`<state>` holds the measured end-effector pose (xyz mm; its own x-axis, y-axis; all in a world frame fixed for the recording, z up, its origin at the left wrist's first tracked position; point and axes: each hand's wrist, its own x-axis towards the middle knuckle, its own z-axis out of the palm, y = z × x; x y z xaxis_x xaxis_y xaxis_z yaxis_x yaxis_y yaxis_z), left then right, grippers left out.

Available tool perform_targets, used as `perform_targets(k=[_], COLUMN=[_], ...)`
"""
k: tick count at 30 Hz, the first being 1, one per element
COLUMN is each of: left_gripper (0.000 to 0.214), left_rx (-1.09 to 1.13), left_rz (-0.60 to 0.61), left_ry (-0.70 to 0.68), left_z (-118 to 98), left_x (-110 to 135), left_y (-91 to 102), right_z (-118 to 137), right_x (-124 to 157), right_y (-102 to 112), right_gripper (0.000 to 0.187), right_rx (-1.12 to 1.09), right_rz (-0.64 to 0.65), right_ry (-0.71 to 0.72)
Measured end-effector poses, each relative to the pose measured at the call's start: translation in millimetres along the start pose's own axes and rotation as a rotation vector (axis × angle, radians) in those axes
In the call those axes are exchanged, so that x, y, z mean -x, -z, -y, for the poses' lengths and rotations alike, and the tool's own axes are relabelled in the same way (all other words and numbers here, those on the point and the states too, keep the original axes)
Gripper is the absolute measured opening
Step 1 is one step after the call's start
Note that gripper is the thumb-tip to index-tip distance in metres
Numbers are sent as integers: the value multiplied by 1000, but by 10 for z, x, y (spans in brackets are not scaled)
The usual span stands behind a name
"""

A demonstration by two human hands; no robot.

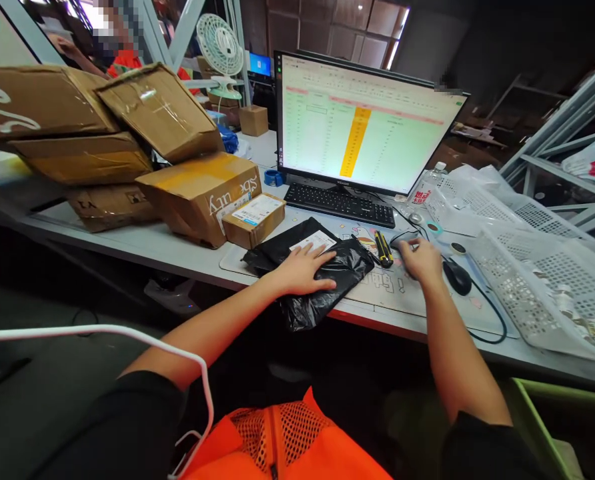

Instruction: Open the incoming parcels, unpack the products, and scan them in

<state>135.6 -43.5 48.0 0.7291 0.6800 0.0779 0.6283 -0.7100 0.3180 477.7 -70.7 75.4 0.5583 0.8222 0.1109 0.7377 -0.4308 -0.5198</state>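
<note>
My left hand (305,270) lies flat with fingers spread on a black plastic mailing bag (350,263). The bag carries a white label (317,241), partly under my fingers, and its lower corner overhangs the desk edge. My right hand (421,259) is curled over the mat, fingers bent together around a small dark item beside a black cable; most of that item is hidden. Just left of this hand lies a yellow and black utility knife (383,249). A black computer mouse (456,276) sits to its right.
Several cardboard boxes (197,193) are piled at left, a small labelled one (255,220) nearest the bag. Behind stand a keyboard (340,203) and a monitor (362,127) showing a spreadsheet. White perforated baskets (542,287) line the right side. A white cable (127,330) crosses the lower left.
</note>
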Motion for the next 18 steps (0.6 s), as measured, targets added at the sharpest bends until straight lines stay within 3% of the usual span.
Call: perform_targets(k=[3,6,8,11,14,18], left_gripper=[77,59,48,67,86,79], left_rx=[-16,-2,-18,-28,-8,17], left_rz=[148,203,140,-1,34,45], left_ry=[-66,-176,-181,-114,-119,-171], left_z=[28,-3,-123,-347,-442,-385], left_x=[73,124,75,-59,-123,-76], left_y=[-51,29,43,-125,-394,-549], right_z=[-148,-168,-110,23,163,435], right_x=[-259,-333,-336,-340,-323,-108], right_y=[103,-48,-173,-211,15,493], right_gripper=[64,66,67,69,51,36], right_rx=[257,282,295,308,278,137], right_rz=[-49,35,63,65,125,369], right_ry=[-62,-81,-86,-101,-73,146])
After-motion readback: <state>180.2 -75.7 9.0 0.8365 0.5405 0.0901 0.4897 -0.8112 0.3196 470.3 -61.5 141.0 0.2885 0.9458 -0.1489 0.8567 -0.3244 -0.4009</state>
